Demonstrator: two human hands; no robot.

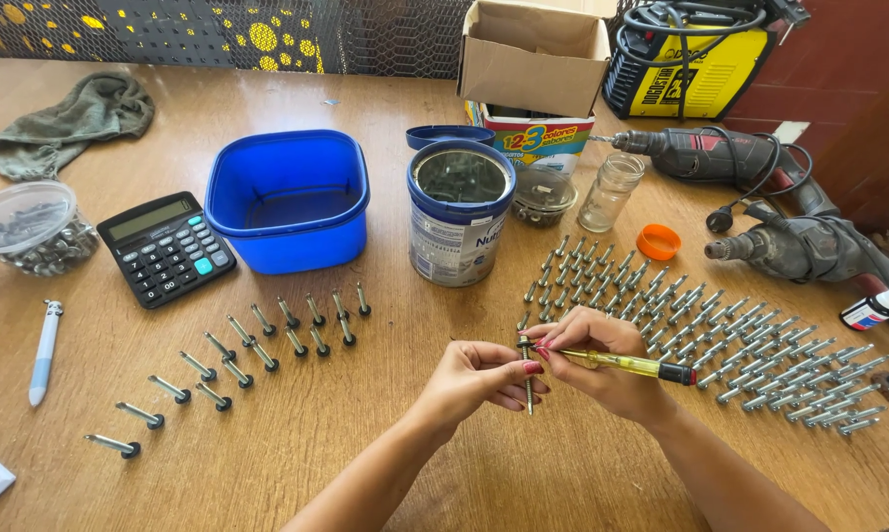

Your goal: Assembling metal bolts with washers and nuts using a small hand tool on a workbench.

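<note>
Between both hands (pixel 543 369), upright screw (pixel 528 379), screwdriver (pixel 631 365)

Just one view here, taken from a head-worn camera, angled steeply down and forward over the wooden table (pixel 385 433). The hands are seen close at the bottom centre, forearms entering from the lower edge. The table's far edge and mesh wall (pixel 385 34) are caught along the top.

Wooden table (pixel 385 433), blue tub (pixel 288 200) mid-back, calculator (pixel 166 247) and screw bowl (pixel 31 227) left of tub, tin (pixel 459 212) right of it, screw rows (pixel 237 365) before it, drills (pixel 759 197) far right.
</note>
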